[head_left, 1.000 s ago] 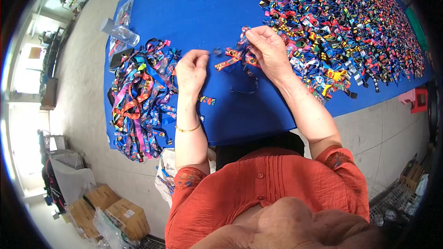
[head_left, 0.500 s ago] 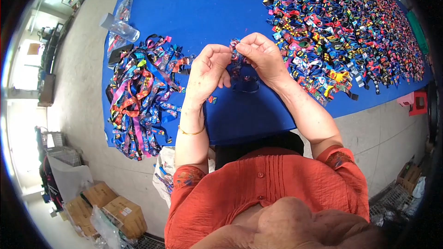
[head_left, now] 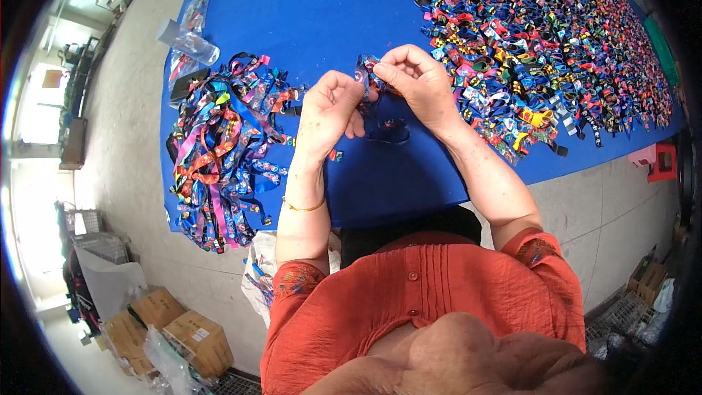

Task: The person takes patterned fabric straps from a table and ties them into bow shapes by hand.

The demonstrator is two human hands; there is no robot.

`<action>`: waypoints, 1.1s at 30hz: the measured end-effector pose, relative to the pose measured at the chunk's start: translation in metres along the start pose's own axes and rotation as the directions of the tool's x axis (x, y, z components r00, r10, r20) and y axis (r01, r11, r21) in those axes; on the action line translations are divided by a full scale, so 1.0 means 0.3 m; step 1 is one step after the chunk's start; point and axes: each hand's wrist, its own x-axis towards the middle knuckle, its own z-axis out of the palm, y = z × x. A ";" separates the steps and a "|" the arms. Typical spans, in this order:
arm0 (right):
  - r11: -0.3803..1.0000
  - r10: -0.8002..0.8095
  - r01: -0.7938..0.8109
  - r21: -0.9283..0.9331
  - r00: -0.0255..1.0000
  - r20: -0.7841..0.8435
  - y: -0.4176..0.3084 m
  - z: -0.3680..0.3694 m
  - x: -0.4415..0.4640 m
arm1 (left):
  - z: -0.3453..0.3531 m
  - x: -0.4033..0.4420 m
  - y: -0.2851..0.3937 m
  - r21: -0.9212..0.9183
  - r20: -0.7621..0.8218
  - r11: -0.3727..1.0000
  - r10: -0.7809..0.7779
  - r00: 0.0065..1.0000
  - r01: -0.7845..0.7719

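Observation:
A dark blue lanyard with a colourful print (head_left: 368,66) is stretched between my two hands, above the blue table. My left hand (head_left: 327,111) pinches its left side, thumb against the curled fingers. From the right, my right hand (head_left: 420,86) grips it between thumb and forefinger near the top. The lower part of the lanyard hangs in a loop (head_left: 389,132) just over or on the cloth; I cannot tell which. To the left of my left hand lies a tangled pile of printed lanyards (head_left: 223,153).
Many short looped straps (head_left: 534,51) lie in rows on the right of the blue tabletop (head_left: 322,7). A clear bottle (head_left: 191,44) lies at the far left, by a plastic bag (head_left: 199,11). Cardboard boxes (head_left: 194,340) stand on the floor, lower left; a red stool (head_left: 662,163) is at the right.
My right hand has shifted slightly up, and the upper part of the lanyard has opened out into a wider fold. My left hand has barely moved.

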 end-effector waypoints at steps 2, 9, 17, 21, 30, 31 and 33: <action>0.999 0.042 -0.041 -0.027 0.997 0.063 -0.016 -0.001 -0.004 | -0.001 0.002 -0.011 0.023 -0.031 1.000 0.001 1.000 -0.001; 0.995 0.072 -0.063 -0.071 0.989 0.126 0.011 -0.001 0.003 | 0.006 -0.007 0.004 -0.023 0.045 0.999 -0.033 0.998 0.034; 0.997 0.063 -0.055 -0.063 0.989 0.136 -0.004 0.005 -0.007 | 0.017 -0.004 0.001 -0.016 0.052 1.000 -0.016 0.999 0.017; 0.992 0.012 -0.003 -0.123 0.997 0.071 0.019 -0.001 0.000 | -0.012 0.005 -0.006 -0.169 -0.048 0.985 0.033 0.998 -0.040; 0.987 0.137 -0.104 -0.118 0.940 0.314 0.039 0.008 -0.020 | -0.068 0.020 -0.009 -0.175 -0.151 0.977 0.093 0.984 -0.119; 0.986 0.123 -0.080 -0.147 0.940 0.318 0.024 0.004 -0.016 | -0.073 0.024 -0.011 -0.160 -0.176 0.979 0.101 0.979 -0.129; 0.982 0.162 -0.124 -0.144 0.942 0.294 0.008 0.003 -0.013 | -0.094 0.029 -0.017 -0.116 -0.210 0.984 0.107 0.972 -0.134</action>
